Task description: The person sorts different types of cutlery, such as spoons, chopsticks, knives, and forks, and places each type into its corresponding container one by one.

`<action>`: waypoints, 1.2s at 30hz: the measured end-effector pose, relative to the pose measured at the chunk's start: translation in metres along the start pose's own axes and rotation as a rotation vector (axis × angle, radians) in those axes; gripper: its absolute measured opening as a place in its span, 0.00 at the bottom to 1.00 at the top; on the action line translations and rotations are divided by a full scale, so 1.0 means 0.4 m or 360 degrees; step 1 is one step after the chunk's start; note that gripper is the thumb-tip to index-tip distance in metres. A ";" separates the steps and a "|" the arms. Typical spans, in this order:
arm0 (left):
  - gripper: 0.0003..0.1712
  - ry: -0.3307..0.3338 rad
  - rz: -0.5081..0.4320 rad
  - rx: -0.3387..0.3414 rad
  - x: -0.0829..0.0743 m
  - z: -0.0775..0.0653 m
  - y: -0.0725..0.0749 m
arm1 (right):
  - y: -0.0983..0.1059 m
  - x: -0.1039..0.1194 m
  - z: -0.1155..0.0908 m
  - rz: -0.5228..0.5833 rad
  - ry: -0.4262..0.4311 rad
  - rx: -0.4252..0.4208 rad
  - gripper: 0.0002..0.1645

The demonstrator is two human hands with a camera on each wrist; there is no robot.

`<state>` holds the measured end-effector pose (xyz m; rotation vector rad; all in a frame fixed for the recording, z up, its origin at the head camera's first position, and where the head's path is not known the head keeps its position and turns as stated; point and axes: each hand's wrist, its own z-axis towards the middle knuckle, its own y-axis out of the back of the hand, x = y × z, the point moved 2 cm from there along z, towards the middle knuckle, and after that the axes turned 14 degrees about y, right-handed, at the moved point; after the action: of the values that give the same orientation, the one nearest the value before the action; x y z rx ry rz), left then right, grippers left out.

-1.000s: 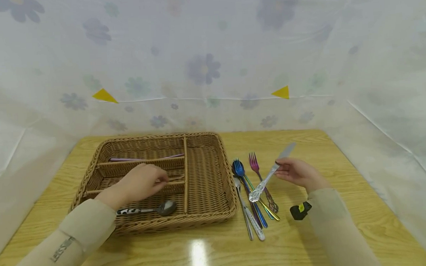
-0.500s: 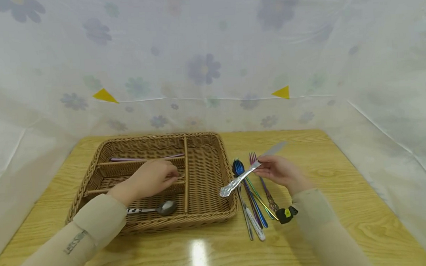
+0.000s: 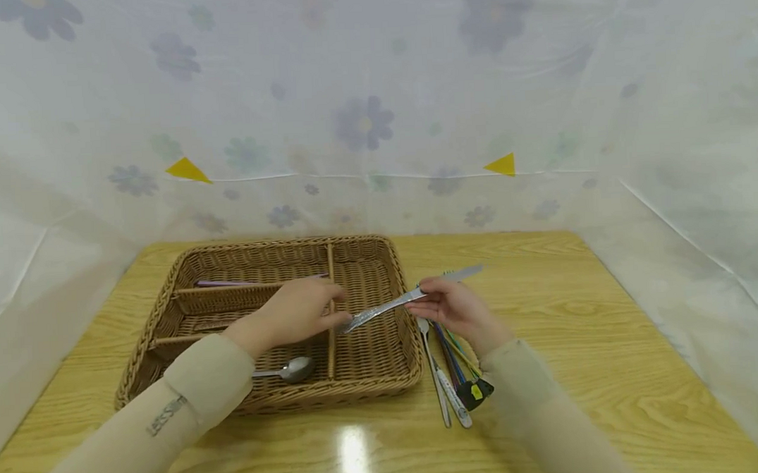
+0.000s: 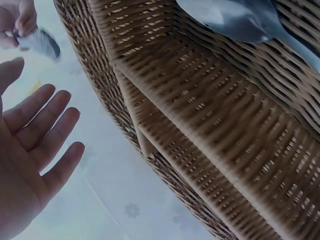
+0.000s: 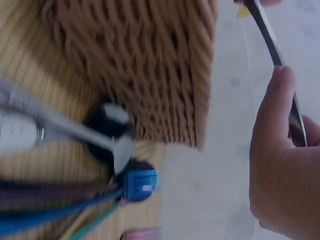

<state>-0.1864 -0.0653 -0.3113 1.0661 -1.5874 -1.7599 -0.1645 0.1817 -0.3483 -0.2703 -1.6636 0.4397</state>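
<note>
My right hand (image 3: 461,314) pinches a silver table knife (image 3: 388,308) near the middle, between thumb and fingers. Its blade points to the right, and its ornate handle slants down to the left over the wicker cutlery basket (image 3: 416,355). My left hand (image 3: 300,310) hovers above the basket's long divider, its thumb right by the handle's end in the head view. In the left wrist view, the fingers (image 4: 55,130) are spread and loosely bent with nothing between them. A spoon (image 3: 297,369) lies in the front compartment, its handle partly hidden by my left sleeve.
Purple utensils (image 3: 219,283) lie in the basket's back compartment. Right of the basket, several forks and spoons are piled on the wooden table (image 3: 611,311), among them a blue fork (image 5: 140,184) and a white-handled utensil (image 3: 455,402). Floral cloth (image 3: 374,124) stands behind and at the sides.
My right hand has carried the knife left from above the pile to over the basket, turning it flatter. My left hand has shifted right, from the middle compartment toward the knife's handle.
</note>
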 end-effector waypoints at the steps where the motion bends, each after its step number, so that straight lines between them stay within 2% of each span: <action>1: 0.20 -0.0011 0.0016 0.0000 -0.003 0.003 -0.002 | -0.012 -0.005 0.001 0.0003 -0.0001 -0.0009 0.10; 4: 0.22 -0.0019 0.0050 0.0019 -0.011 0.011 -0.007 | -0.044 -0.019 0.004 0.0037 -0.0001 -0.0002 0.11; 7: 0.19 -0.0023 0.0084 0.0032 -0.012 0.017 -0.009 | -0.071 -0.028 0.007 0.0090 0.0002 0.0021 0.15; 13: 0.10 0.0035 -0.0011 0.0137 -0.003 0.019 0.004 | -0.102 -0.036 0.012 0.0099 0.0011 0.0052 0.15; 18: 0.08 0.0091 -0.0073 0.0223 0.012 0.017 0.016 | -0.106 -0.028 0.011 -0.0004 0.0027 0.0224 0.15; 22: 0.10 0.0109 -0.0070 0.0190 0.033 0.013 0.027 | -0.095 -0.020 0.003 -0.0134 0.0018 0.0359 0.08; 23: 0.10 0.0117 -0.0075 0.0173 0.040 0.011 0.030 | -0.089 -0.019 0.001 -0.0163 0.0010 0.0369 0.09; 28: 0.08 0.0164 -0.0078 0.0095 0.089 -0.002 0.051 | -0.052 -0.006 -0.011 -0.0273 0.0031 0.0348 0.32; 30: 0.08 0.0179 -0.0065 0.0090 0.113 -0.009 0.056 | -0.035 0.002 -0.014 -0.0294 0.0055 0.0330 0.37; 36: 0.06 0.0252 -0.0051 0.0167 0.183 -0.034 0.054 | 0.010 0.029 -0.024 -0.0273 0.0101 0.0231 0.36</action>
<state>-0.2174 -0.1359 -0.3046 1.2547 -1.5865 -1.5842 -0.1568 0.1915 -0.3388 -0.0332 -1.5698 0.4162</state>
